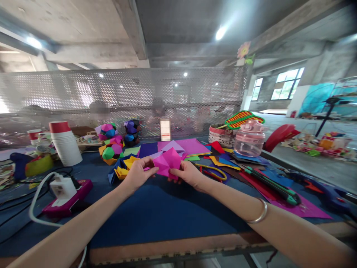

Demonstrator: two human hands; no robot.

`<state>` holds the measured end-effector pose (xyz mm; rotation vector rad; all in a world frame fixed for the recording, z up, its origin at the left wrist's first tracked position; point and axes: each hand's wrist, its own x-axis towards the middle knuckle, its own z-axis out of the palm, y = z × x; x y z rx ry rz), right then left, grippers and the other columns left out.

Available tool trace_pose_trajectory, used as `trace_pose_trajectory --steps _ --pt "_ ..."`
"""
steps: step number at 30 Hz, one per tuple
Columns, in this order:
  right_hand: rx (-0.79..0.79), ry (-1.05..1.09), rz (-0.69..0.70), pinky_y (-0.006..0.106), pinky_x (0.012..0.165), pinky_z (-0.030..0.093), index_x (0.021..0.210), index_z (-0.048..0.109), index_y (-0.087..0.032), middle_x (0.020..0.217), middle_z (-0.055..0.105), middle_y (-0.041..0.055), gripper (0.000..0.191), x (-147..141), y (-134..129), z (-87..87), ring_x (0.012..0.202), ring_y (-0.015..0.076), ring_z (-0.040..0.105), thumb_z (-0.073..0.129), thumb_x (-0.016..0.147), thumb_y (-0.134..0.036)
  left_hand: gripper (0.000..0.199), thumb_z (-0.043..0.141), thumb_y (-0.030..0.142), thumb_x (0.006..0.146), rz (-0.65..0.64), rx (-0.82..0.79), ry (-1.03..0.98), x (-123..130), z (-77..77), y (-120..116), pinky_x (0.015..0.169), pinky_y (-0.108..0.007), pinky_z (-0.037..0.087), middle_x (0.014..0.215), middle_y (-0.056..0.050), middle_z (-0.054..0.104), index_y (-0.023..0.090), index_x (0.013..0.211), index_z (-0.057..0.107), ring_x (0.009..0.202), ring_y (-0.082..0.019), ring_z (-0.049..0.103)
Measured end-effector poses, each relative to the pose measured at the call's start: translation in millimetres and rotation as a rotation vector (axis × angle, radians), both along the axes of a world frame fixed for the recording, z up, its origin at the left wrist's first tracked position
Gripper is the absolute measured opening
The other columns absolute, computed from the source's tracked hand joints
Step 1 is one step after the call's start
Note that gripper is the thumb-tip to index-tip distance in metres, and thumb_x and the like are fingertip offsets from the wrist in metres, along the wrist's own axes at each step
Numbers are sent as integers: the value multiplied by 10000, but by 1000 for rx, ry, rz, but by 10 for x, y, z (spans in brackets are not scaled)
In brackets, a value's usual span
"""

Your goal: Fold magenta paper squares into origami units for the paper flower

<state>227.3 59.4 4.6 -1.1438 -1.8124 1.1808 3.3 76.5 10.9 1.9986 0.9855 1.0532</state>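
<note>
Left hand (141, 172) and right hand (192, 174) both have the pink paper (169, 160) pinched, thumbs closed against fingers — it's up over the blue mat (156, 212). Yellow folded paper (121, 172) sits by the left hand — cutter (272, 186) off right.

head-worn view from above and just behind the near edge of the blue-topped worktable (156, 223), facing forward and down across it toward the perforated screen (178, 91) along the far edge.
</note>
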Motion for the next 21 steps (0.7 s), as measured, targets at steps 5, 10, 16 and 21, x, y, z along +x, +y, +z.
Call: trace_pose_trajectory --steps 5,10,16,21 --pt "-2 -9 22 380 786 587 1178 631 -148 1113 672 72 283 5 5 -29 909 192 679 607 995 -364 307 641 325 967 58 245 21 45 43 -147 825 -400 574 1105 -67 660 158 1221 598 915 -197 666" --pt "20 -24 29 377 782 587 1176 631 -148 1110 672 71 281 9 -2 -37 904 191 679 608 995 -362 296 635 339 972 27 329 115 39 130 -201 916 -447 553 1165 -79 671 172 1217 624 991 -216 673" --pt "61 -46 44 374 778 588 1174 632 -149 1108 672 71 279 26 8 -37 901 190 678 609 995 -361 276 619 368 984 61 316 173 12 142 -168 840 -400 582 1084 -65 691 155 1158 642 905 -192 689" --pt "89 -105 48 380 786 588 1184 629 -150 1124 669 74 282 13 2 -47 914 194 679 611 993 -357 217 614 356 986 84 415 209 16 124 -176 828 -380 573 1018 -50 692 157 1056 667 885 -179 675"
